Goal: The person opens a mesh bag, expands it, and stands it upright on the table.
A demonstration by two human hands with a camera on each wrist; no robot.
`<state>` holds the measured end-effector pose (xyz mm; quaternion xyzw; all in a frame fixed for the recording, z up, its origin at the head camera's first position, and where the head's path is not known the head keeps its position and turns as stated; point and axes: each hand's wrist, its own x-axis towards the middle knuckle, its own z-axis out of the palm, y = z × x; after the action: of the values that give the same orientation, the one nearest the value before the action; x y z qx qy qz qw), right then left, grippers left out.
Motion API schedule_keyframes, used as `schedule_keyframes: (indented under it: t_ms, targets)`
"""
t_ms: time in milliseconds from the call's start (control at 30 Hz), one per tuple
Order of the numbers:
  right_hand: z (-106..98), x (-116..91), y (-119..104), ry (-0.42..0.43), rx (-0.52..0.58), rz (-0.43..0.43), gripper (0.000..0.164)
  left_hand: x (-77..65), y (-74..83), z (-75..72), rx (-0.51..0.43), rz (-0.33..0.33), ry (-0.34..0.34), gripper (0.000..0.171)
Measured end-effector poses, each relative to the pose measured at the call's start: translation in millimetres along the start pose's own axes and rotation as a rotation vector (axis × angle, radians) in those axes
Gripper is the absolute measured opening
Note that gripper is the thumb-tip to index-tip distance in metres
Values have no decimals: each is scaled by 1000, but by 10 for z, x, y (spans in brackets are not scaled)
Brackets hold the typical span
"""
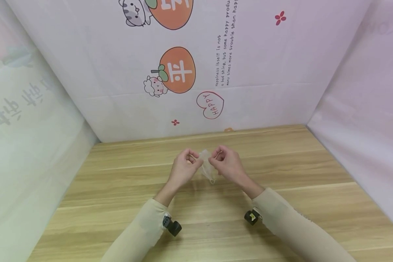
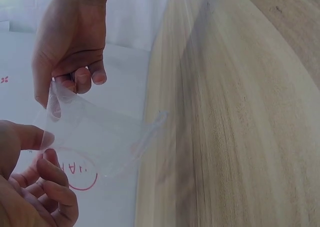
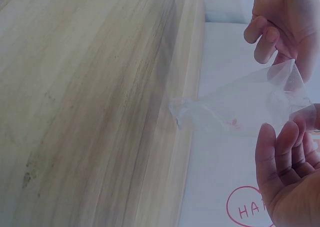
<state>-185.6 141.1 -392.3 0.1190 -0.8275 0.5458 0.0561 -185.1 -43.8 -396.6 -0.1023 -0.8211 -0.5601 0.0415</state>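
Observation:
A small clear plastic bag (image 1: pixel 207 168) hangs between my two hands above the table, its lower end bunched to a narrow tip. My left hand (image 1: pixel 185 166) pinches one side of its upper edge between thumb and fingers. On the opposite side, my right hand (image 1: pixel 228 163) pinches the same edge. The left wrist view shows the see-through film of the bag (image 2: pixel 100 129) spread between both hands. In the right wrist view the bag (image 3: pixel 245 99) tapers away from the fingers, and nothing solid shows inside it.
The wooden table (image 1: pixel 196 225) stretches out beneath both arms. A white printed cloth (image 1: pixel 265 102) hangs along its far edge, with more pale cloth (image 1: pixel 29 145) at the left and right sides. A small black camera (image 1: pixel 173 225) sits on each wrist.

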Motion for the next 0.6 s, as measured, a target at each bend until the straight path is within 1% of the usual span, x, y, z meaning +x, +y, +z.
schedule_keyframes:
  t_ms: [300, 600]
  targets:
    - [-22, -12, 26, -20, 13, 24, 13, 5, 12, -20, 48, 2, 12, 9]
    - [-25, -24, 4, -20, 9, 32, 18, 5, 24, -36, 44, 3, 16, 10]
